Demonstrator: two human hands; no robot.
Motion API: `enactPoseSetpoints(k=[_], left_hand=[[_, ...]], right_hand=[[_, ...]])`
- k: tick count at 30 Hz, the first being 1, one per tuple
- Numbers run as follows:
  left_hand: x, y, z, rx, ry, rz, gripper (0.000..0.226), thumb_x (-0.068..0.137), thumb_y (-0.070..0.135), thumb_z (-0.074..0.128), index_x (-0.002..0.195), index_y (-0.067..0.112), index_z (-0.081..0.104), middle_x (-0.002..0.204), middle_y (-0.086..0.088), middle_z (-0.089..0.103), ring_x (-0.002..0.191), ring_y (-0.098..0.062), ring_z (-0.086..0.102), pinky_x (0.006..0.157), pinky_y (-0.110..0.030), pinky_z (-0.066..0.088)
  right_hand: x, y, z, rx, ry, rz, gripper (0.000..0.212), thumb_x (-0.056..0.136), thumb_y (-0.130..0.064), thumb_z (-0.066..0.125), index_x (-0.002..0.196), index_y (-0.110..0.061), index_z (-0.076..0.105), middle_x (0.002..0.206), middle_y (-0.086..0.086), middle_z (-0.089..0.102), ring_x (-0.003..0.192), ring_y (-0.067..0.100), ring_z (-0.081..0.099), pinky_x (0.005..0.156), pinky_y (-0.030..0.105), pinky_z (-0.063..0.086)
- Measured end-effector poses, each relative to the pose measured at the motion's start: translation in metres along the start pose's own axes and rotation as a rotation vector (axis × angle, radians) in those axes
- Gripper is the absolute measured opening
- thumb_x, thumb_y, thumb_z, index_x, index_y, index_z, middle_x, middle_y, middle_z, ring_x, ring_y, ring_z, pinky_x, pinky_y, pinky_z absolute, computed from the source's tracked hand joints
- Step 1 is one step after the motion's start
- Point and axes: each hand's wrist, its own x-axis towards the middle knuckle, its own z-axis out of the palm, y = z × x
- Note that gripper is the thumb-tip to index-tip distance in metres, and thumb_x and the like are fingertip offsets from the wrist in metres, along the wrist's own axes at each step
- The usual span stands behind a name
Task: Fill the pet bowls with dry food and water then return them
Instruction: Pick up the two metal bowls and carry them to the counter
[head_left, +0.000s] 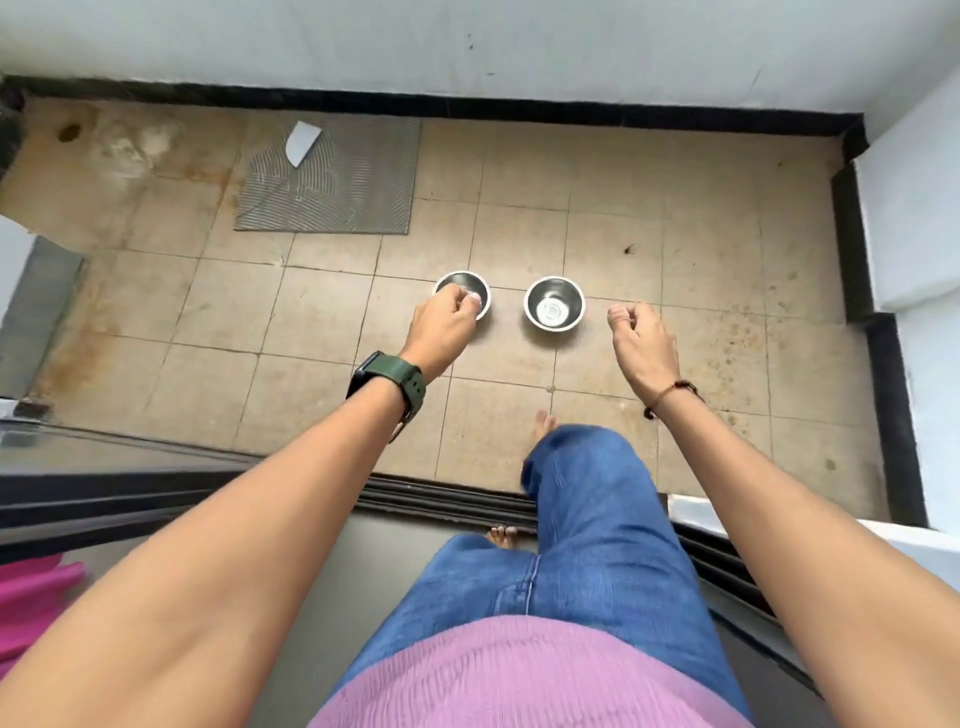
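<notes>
Head view: two steel bowls side by side on the tiled floor, left bowl (464, 292) partly behind the left hand (444, 327), fingers curled, empty. Right bowl (554, 308) sits clear; right hand (643, 343) hovers beside it, fingers loosely curled, grasping nothing.

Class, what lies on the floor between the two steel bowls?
Nothing: only bare tiled floor separates the left bowl from the right bowl, in the head view.
</notes>
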Motion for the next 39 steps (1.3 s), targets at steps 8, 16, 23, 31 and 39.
enactPoseSetpoints(k=[8, 16, 23, 31, 39], left_hand=[[0.124, 0.039, 0.046, -0.016, -0.048, -0.159, 0.030, 0.099, 0.023, 0.037, 0.107, 0.004, 0.058, 0.086, -0.003, 0.053, 0.076, -0.017, 0.046, 0.060, -0.027, 0.033], [0.215, 0.013, 0.088, -0.067, -0.062, -0.410, 0.022, 0.096, 0.024, 0.041, 0.086, 0.009, 0.054, 0.091, -0.009, 0.056, 0.087, -0.022, 0.048, 0.076, -0.033, 0.039], [0.322, -0.047, 0.144, -0.348, -0.057, -0.659, 0.020, 0.099, 0.028, 0.043, 0.083, 0.016, 0.050, 0.083, -0.003, 0.057, 0.074, -0.013, 0.053, 0.065, -0.021, 0.041], [0.429, -0.195, 0.233, -0.604, -0.041, -0.952, 0.032, 0.098, 0.032, 0.047, 0.122, 0.010, 0.044, 0.084, -0.009, 0.057, 0.074, -0.018, 0.057, 0.069, -0.026, 0.047], [0.494, -0.315, 0.297, -0.741, 0.158, -1.122, 0.062, 0.092, 0.033, 0.058, 0.143, 0.006, 0.034, 0.133, -0.022, 0.049, 0.118, -0.030, 0.054, 0.102, -0.032, 0.046]], right_hand=[[0.136, 0.017, 0.016, 0.011, -0.144, 0.183, 0.023, 0.100, -0.031, 0.037, 0.092, -0.013, 0.049, 0.098, 0.010, 0.056, 0.096, 0.025, 0.050, 0.073, 0.028, 0.029], [0.229, 0.034, 0.055, 0.006, -0.302, 0.343, 0.022, 0.098, -0.032, 0.039, 0.092, -0.013, 0.049, 0.094, 0.006, 0.054, 0.091, 0.022, 0.049, 0.074, 0.028, 0.032], [0.318, 0.087, 0.148, 0.133, -0.274, 0.561, 0.027, 0.093, -0.035, 0.046, 0.107, -0.013, 0.054, 0.100, 0.006, 0.059, 0.091, 0.023, 0.052, 0.079, 0.031, 0.041], [0.403, 0.229, 0.289, 0.370, -0.185, 0.950, 0.038, 0.069, -0.048, 0.054, 0.086, -0.020, 0.035, 0.066, -0.002, 0.037, 0.053, 0.010, 0.030, 0.048, 0.025, 0.023], [0.454, 0.306, 0.370, 0.345, -0.003, 1.044, 0.066, 0.082, -0.031, 0.065, 0.132, -0.006, 0.029, 0.103, 0.011, 0.046, 0.090, 0.026, 0.049, 0.088, 0.043, 0.047]])
